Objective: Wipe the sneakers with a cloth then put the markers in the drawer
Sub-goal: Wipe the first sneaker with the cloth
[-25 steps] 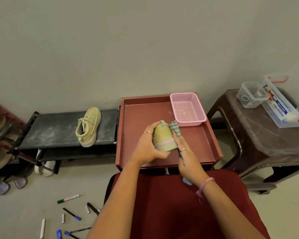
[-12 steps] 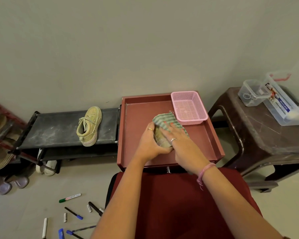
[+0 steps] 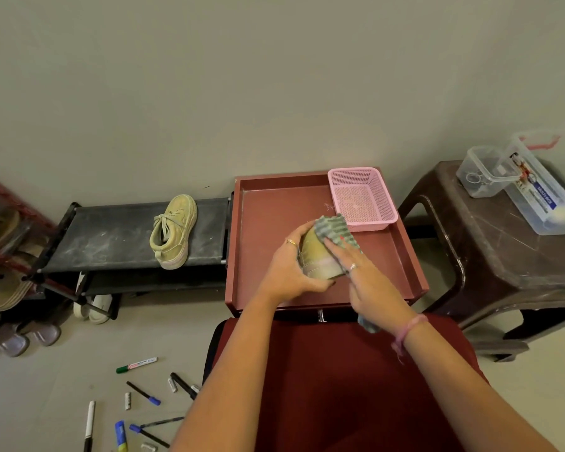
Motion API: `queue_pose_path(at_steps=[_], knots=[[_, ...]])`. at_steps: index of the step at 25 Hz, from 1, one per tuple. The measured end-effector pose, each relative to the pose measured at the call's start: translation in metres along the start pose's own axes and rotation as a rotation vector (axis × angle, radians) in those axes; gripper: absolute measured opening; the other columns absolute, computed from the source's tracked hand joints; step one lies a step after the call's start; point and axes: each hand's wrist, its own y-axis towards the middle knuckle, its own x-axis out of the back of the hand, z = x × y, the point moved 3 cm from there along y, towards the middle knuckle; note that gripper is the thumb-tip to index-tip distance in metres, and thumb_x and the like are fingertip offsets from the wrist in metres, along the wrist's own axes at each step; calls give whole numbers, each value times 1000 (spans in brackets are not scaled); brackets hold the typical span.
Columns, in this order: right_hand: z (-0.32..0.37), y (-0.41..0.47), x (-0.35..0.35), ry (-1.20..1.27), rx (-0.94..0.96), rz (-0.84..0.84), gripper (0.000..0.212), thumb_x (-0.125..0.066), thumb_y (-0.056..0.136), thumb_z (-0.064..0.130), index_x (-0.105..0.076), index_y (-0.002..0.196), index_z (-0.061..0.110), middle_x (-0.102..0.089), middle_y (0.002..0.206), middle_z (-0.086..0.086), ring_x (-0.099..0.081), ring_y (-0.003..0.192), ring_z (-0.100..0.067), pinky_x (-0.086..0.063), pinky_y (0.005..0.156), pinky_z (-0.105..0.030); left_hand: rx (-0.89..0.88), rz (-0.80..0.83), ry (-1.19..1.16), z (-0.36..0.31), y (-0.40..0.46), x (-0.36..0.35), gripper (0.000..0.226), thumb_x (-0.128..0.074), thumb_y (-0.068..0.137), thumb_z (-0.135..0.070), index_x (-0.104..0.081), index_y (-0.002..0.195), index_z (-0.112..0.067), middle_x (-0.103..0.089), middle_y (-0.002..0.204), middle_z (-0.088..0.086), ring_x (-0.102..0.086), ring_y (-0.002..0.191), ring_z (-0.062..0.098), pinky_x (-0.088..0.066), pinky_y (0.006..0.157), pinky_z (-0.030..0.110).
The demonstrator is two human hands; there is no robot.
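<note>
sneaker wiped over the red drawer

a dark stool (image 3: 503, 256) at the right carries clear boxes (image 3: 509, 177). the open red drawer (image 3: 261, 243) sits in the middle, with a pink basket (image 3: 361, 197) in its far right corner. at the left a black shelf (image 3: 111, 236) holds the second sneaker (image 3: 173, 231), lying on its side.

over the drawer, the left hand (image 3: 291, 272) has its grip curled round the first sneaker (image 3: 317, 256), fingers on its far side and thumb under the sole. the right hand (image 3: 366, 282) presses the striped cloth (image 3: 335, 228) against the sneaker's right side with nearly straight fingers; whether the thumb pinches the cloth i cannot tell. a tail of the cloth hangs below the right wrist.

the markers (image 3: 137, 393) lie scattered on the floor at lower left, well apart from the drawer, with loose caps (image 3: 128, 401) among them.
</note>
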Motion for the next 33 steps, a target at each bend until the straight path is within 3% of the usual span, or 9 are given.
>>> queue_pose_path(at_steps=[2, 7, 11, 14, 17, 20, 25, 30, 33], knots=[[6, 15, 0, 15, -46, 28, 81, -39, 81, -13, -23, 149, 28, -16, 158, 4, -12, 146, -12, -19, 118, -39, 16, -26, -7, 2, -1, -2, 104, -87, 51, -11, -38, 142, -21, -55, 135, -3, -55, 123, 8, -47, 102, 32], [24, -13, -9, -403, 389, -30, 75, -29, 74, -2, -30, 146, 18, -32, 151, -2, -22, 143, -19, -18, 115, -40, 4, -17, 7, 4, -1, 13, 104, -89, 51, -4, -38, 141, -22, -55, 135, 5, -57, 121, 12, -47, 101, 29], [4, -19, -7, 32, 136, -41, 88, -35, 74, -19, -21, 150, 23, -16, 158, 3, -10, 146, -12, -16, 119, -38, 23, -30, -36, 4, -2, 10, 107, -88, 52, -4, -35, 144, -18, -53, 137, 3, -55, 123, 13, -49, 102, 37], [11, 1, -13, 272, -80, -80, 82, -33, 77, -14, -23, 150, 22, -15, 158, 4, -9, 146, -9, -14, 120, -40, 21, -33, 11, 0, -4, 7, 108, -88, 51, -9, -36, 144, -23, -51, 138, -3, -53, 125, 12, -47, 103, 40], [26, 1, -24, -36, 86, -80, 83, -36, 72, -10, -25, 148, 21, -9, 157, 6, -2, 147, -15, -9, 119, -38, 30, -54, 9, 0, -8, 17, 105, -85, 54, 0, -34, 144, -17, -54, 134, -2, -55, 121, 6, -47, 99, 26], [23, -16, -29, -307, 347, -142, 72, -32, 76, -3, -29, 145, 18, -21, 155, 0, -13, 145, -21, -18, 117, -42, -7, -32, -6, 1, -12, 21, 102, -83, 58, 15, -33, 144, -9, -53, 136, 5, -55, 123, 8, -47, 95, 19], [6, -2, -20, 94, -8, -150, 85, -33, 72, -16, -27, 148, 24, -18, 156, 3, -12, 146, -11, -17, 119, -38, 20, -70, 1, -6, -9, 10, 104, -85, 53, 0, -37, 143, -18, -52, 137, -3, -55, 121, 7, -48, 100, 28], [28, -15, -28, -377, 310, -166, 70, -30, 77, -2, -31, 144, 18, -30, 153, -5, -20, 143, -23, -19, 115, -44, 19, -37, 9, -3, -9, 14, 99, -86, 60, 7, -36, 143, -14, -54, 137, 4, -56, 123, 12, -47, 102, 30], [8, -16, -21, -114, 128, -176, 79, -32, 79, -11, -24, 148, 25, -21, 156, 2, -14, 146, -17, -19, 117, -42, 35, -62, 0, -9, -10, 9, 102, -86, 58, 7, -35, 144, -16, -53, 136, 1, -56, 118, 3, -48, 99, 24]])
